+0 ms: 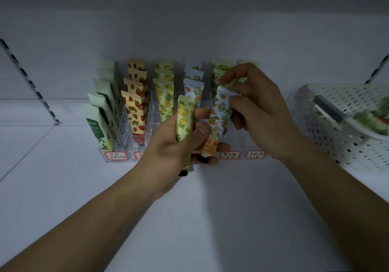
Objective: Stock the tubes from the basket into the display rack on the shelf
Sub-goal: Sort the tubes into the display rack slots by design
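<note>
A clear display rack (pixel 124 134) stands on the white shelf, its lanes filled with upright rows of tubes: green, strawberry (pixel 137 111), pineapple (pixel 165 94), orange-blossom (pixel 193 82) and leafy green. My left hand (pixel 172 145) grips two tubes in front of the rack, a yellow pineapple tube (pixel 184 120) and a blue orange-print tube (pixel 220 118). My right hand (pixel 259 107) pinches the top end of the orange-print tube between thumb and fingers. The white perforated basket (pixel 328 128) sits at the right.
Handwritten red-bordered labels (pixel 230 155) run along the rack's front edge. A printed packet (pixel 372 118) lies in the basket under its grey handle. Slotted shelf uprights stand at far left and far right. The shelf's back wall rises right behind the rack.
</note>
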A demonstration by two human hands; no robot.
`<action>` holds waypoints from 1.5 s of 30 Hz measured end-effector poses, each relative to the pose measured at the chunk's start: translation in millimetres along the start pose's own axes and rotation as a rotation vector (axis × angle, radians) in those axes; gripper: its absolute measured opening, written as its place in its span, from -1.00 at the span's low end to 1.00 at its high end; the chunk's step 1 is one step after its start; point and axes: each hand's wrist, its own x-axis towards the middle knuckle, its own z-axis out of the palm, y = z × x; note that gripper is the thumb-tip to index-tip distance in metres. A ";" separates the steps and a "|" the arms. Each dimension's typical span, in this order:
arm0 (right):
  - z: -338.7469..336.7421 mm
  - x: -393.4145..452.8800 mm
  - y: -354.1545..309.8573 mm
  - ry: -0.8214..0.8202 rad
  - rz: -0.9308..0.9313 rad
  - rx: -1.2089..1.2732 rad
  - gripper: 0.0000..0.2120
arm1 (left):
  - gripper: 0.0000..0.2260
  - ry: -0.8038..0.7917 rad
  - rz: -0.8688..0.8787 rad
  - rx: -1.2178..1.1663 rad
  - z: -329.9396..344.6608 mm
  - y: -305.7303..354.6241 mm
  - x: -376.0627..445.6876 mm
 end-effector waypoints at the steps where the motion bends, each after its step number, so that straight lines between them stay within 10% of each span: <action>1: 0.5 0.2 -0.7 0.007 0.006 0.015 -0.75 | -0.75 0.007 0.013 0.016 0.6 0.6 -0.4; 7: 0.8 0.0 -2.7 -0.066 0.063 0.079 -0.84 | -0.76 0.072 0.119 0.193 1.8 7.6 -2.3; 13: 9.1 0.6 -1.9 0.200 0.006 0.169 -0.94 | -0.94 0.330 0.535 0.726 -20.9 19.0 0.2; 21: 24.8 -2.2 -5.8 0.343 -0.104 -0.022 -0.86 | -0.93 0.444 0.356 0.649 -26.9 22.8 -0.4; 30: 32.6 -2.0 10.5 0.291 -0.172 -0.347 -0.82 | -0.87 0.318 0.360 1.155 -36.2 18.6 -23.6; 45: 47.8 10.0 2.6 0.147 0.033 -0.446 -0.74 | -0.93 0.316 0.258 1.151 -43.4 13.2 -16.4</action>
